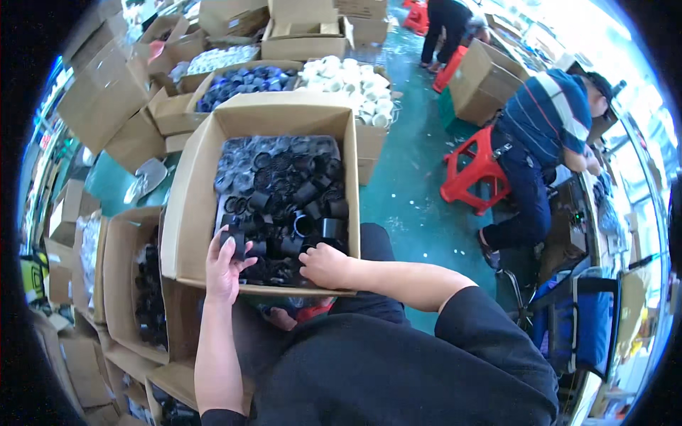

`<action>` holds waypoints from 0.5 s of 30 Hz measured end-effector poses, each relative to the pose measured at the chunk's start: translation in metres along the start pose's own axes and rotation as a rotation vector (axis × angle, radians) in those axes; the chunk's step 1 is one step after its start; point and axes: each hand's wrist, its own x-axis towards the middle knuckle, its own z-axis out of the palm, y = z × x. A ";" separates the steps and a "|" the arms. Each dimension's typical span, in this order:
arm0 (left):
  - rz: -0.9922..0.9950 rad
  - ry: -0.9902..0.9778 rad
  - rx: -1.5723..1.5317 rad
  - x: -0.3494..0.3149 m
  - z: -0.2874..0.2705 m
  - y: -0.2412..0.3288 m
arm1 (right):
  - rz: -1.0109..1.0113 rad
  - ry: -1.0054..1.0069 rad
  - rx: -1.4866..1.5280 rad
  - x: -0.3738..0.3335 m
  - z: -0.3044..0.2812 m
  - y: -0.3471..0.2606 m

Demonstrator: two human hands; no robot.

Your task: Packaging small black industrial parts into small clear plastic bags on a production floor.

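In front of me stands an open cardboard box (190, 192) with many black plastic ring-shaped and tubular parts (284, 192) inside. At the near left of the box, my left hand (224, 268) grips a black plastic cylinder (231, 241) between thumb and fingers. My right hand (328, 267) reaches over the near right edge with its fingers bent down among the loose parts. Its fingertips are partly hidden there, so what they hold, if anything, cannot be made out. Clear plastic film (238, 160) covers the parts at the far side of the box.
Beyond the box, cartons hold blue-black parts (249, 84) and white cylindrical parts (348, 82). Another carton (128, 277) with black parts stands at left. To the right, a person (543, 113) sits on a red stool (477, 170) at a bench. A chair (582, 312) is at lower right.
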 end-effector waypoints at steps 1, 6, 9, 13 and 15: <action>0.015 0.013 0.016 -0.001 0.001 0.001 | 0.004 0.017 0.004 -0.002 0.005 0.001; 0.070 0.046 0.033 0.008 -0.023 -0.020 | 0.022 -0.008 0.086 -0.008 0.004 0.004; 0.071 0.079 0.116 -0.001 -0.029 -0.018 | 0.049 -0.136 0.223 -0.004 -0.007 0.004; 0.235 -0.001 0.322 -0.001 -0.005 -0.010 | 0.071 0.038 0.463 -0.006 -0.034 0.029; 0.224 0.043 0.425 -0.001 -0.010 -0.012 | 0.182 0.217 0.642 0.000 -0.066 0.024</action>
